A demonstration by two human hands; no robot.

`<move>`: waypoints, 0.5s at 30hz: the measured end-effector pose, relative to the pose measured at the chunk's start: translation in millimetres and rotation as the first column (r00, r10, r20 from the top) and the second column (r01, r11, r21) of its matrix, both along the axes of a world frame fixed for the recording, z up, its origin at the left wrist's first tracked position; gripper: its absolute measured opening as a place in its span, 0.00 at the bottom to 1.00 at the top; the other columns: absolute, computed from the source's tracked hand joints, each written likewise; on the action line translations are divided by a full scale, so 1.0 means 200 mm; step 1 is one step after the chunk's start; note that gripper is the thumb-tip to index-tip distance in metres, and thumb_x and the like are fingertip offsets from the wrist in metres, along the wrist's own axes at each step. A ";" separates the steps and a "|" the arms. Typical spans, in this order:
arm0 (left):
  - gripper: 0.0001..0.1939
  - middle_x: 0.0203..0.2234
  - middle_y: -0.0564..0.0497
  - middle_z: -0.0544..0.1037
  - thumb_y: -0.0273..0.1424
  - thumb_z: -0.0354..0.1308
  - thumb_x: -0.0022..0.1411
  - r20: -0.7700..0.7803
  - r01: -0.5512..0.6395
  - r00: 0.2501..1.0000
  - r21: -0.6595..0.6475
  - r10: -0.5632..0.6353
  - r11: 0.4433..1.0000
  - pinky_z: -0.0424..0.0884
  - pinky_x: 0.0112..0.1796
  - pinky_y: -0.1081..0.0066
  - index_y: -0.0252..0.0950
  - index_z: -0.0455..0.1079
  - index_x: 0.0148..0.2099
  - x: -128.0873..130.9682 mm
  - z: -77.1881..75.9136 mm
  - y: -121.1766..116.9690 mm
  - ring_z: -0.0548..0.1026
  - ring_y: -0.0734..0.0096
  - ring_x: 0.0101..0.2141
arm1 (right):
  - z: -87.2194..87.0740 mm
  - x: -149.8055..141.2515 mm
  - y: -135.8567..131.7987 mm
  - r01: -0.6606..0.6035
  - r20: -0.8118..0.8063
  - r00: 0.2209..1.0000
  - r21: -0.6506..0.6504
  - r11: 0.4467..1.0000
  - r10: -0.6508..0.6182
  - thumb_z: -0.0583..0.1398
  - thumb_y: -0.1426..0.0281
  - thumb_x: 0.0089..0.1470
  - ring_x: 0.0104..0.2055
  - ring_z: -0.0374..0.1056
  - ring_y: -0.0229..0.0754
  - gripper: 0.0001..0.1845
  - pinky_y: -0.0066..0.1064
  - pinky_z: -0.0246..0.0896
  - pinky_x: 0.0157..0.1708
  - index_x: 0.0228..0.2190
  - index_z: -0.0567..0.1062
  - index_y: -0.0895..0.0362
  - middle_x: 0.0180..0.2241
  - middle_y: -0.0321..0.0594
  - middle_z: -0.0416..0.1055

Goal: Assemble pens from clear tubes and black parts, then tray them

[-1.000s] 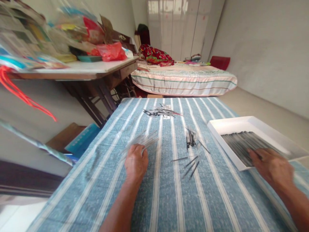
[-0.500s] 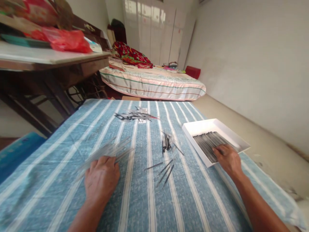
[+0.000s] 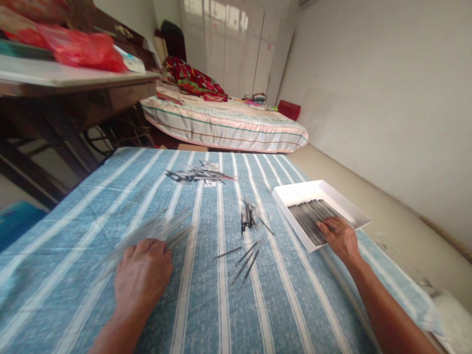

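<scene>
My left hand (image 3: pixel 143 275) rests palm down on the near end of a spread of clear thin plastic tubes (image 3: pixel 147 233). Its fingers curl over them and hide their own tips. On the right, my right hand (image 3: pixel 341 240) reaches over the front edge of a white box (image 3: pixel 298 189), thumb and fingers pinched together. A row of dark slender sticks (image 3: pixel 309 216) lies side by side in that box, under the fingertips; what is in the pinch is hidden. Between my hands are several loose dark thin rods (image 3: pixel 250 265) and a small pile of short black pieces (image 3: pixel 248 216).
Farther back on the striped blue cloth (image 3: pixel 206 295) lies a heap of black and grey thin parts (image 3: pixel 201 173) over a printed paper. A wooden table (image 3: pixel 81 86) with a red plastic bag (image 3: pixel 86 49) stands left. Beyond are a bed (image 3: pixel 228 123) and a wall.
The whole view has shifted, so table and hands appear a little farther left. Both hands stay at the same places, the left at the tubes and the right in the box.
</scene>
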State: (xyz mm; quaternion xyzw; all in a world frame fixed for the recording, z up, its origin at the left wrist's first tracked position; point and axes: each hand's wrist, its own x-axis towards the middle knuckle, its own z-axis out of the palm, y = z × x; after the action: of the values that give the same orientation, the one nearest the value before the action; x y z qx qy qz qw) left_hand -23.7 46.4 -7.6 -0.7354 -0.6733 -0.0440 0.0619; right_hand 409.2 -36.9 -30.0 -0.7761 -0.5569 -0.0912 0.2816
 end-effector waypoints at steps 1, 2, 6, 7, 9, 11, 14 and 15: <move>0.17 0.37 0.43 0.74 0.33 0.42 0.59 0.002 -0.002 1.000 -0.003 0.002 1.000 0.65 0.36 0.65 0.33 0.71 0.36 0.00 0.00 0.00 0.69 0.57 0.38 | 0.00 0.01 0.00 0.002 -0.035 0.999 0.018 1.000 -0.001 0.52 0.57 0.52 0.36 0.68 0.44 0.21 0.34 0.61 0.38 0.26 0.77 0.58 0.34 0.44 0.72; 0.17 0.37 0.43 0.74 0.33 0.42 0.59 0.006 -0.003 1.000 -0.004 0.003 1.000 0.65 0.37 0.65 0.33 0.71 0.36 0.00 0.00 0.00 0.69 0.57 0.38 | 0.01 0.02 -0.01 0.012 -0.072 0.997 0.043 0.999 -0.009 0.52 0.57 0.52 0.36 0.68 0.44 0.21 0.34 0.61 0.38 0.27 0.77 0.59 0.33 0.44 0.72; 0.18 0.38 0.42 0.74 0.33 0.42 0.59 0.013 0.008 1.000 0.003 -0.008 1.000 0.65 0.38 0.65 0.32 0.72 0.37 0.00 -0.02 0.02 0.69 0.56 0.39 | 0.02 0.07 -0.02 0.053 -0.154 0.987 0.109 0.993 -0.035 0.55 0.57 0.49 0.36 0.68 0.45 0.18 0.35 0.61 0.38 0.28 0.77 0.58 0.33 0.43 0.73; 0.18 0.39 0.43 0.74 0.33 0.43 0.59 0.016 0.011 1.000 0.008 -0.011 1.000 0.66 0.38 0.64 0.32 0.72 0.39 0.00 -0.02 0.02 0.69 0.56 0.40 | 0.02 0.08 -0.03 0.035 -0.157 0.987 0.102 0.994 -0.018 0.56 0.58 0.49 0.36 0.68 0.46 0.17 0.36 0.61 0.39 0.27 0.77 0.58 0.33 0.43 0.73; 0.18 0.41 0.43 0.74 0.33 0.44 0.58 0.023 0.014 1.000 0.024 -0.015 1.000 0.66 0.38 0.63 0.33 0.73 0.40 -0.01 -0.03 0.02 0.68 0.55 0.41 | 0.02 0.10 -0.03 -0.029 -0.154 0.987 0.076 0.997 0.040 0.57 0.58 0.47 0.38 0.68 0.46 0.15 0.37 0.61 0.40 0.27 0.77 0.57 0.34 0.42 0.73; 0.18 0.42 0.43 0.74 0.33 0.44 0.58 0.033 0.019 0.999 0.033 -0.020 0.999 0.67 0.37 0.63 0.34 0.73 0.40 -0.01 -0.04 0.03 0.69 0.55 0.41 | 0.01 0.11 -0.03 -0.084 -0.149 0.985 0.056 0.995 0.091 0.58 0.58 0.47 0.39 0.68 0.46 0.15 0.37 0.61 0.42 0.26 0.77 0.56 0.35 0.42 0.73; 0.19 0.41 0.42 0.74 0.33 0.42 0.59 0.049 0.033 0.998 0.025 -0.034 0.999 0.66 0.37 0.62 0.33 0.74 0.38 -0.01 -0.04 0.02 0.69 0.55 0.40 | 0.00 0.11 -0.02 -0.093 -0.133 0.986 0.048 0.994 0.099 0.57 0.58 0.47 0.40 0.67 0.46 0.15 0.38 0.60 0.43 0.26 0.77 0.56 0.35 0.42 0.73; 0.19 0.41 0.42 0.74 0.33 0.42 0.59 0.052 0.036 0.998 0.022 -0.038 0.999 0.66 0.38 0.62 0.32 0.73 0.38 -0.01 -0.03 0.02 0.68 0.55 0.40 | 0.00 0.11 -0.02 -0.088 -0.122 0.988 0.044 0.995 0.093 0.57 0.58 0.47 0.40 0.67 0.46 0.15 0.38 0.60 0.43 0.26 0.77 0.56 0.35 0.42 0.73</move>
State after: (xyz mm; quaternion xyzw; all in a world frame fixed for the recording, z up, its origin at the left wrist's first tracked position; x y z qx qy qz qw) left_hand -26.6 50.9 -14.5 -0.7457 -0.6605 -0.0714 0.0512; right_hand 430.8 -40.0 -30.5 -0.7486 -0.5711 -0.0408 0.3343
